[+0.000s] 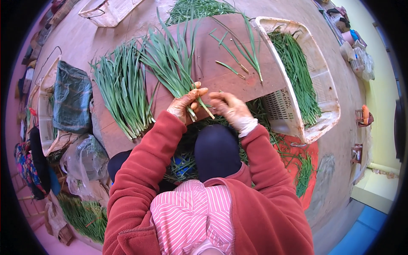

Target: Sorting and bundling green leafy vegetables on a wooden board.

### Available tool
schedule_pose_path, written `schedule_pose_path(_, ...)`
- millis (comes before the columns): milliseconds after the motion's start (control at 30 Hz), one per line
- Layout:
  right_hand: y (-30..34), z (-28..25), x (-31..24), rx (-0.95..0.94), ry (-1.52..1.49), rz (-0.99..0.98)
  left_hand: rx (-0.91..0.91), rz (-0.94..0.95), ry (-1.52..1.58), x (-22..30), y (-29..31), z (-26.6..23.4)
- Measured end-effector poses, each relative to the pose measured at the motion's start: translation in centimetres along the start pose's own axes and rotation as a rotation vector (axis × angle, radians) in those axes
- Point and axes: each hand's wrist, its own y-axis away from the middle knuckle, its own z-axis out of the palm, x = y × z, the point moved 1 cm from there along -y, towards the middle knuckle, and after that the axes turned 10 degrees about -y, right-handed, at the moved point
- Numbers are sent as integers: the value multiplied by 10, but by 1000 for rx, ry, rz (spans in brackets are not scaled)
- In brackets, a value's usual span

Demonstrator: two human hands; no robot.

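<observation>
My left hand (186,102), in a stained thin glove, is closed around a small bunch of garlic chives (173,63). Their leaves fan out away from me over the board, and the pale stem ends stick out below the fist. Close to the right of those ends is my right hand (231,109), also gloved. Its fingers are curled and pressed together; whether they pinch a bit of leaf is hidden. On the board's left half lies a thick, lined-up pile of chives (123,91). A few loose stalks (238,59) are scattered toward its far right.
The reddish-brown board (204,46) spans the space before my knees. At its right stands a white plastic crate (325,91) of chives. Another crate (44,123) with a dark green sack is on the left, a third (108,12) farther off. Trimmings cover a red sheet (309,187).
</observation>
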Motion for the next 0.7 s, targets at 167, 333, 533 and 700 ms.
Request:
schedule_pose_path(167, -10, 31, -27, -266, 798, 23, 186, -47, -25, 1, 3, 19)
schedule_pose_path(333, 2, 33, -18, -172, 927, -51, 347, 41, -385, 6, -3, 3)
schedule_pose_path(533, 7, 29, -10, -132, 835, -62, 382, -117, -108, -8, -1, 20)
schedule_pose_path(700, 4, 21, -16, -253, 555, -23, 211, -25, -3, 4, -1, 15)
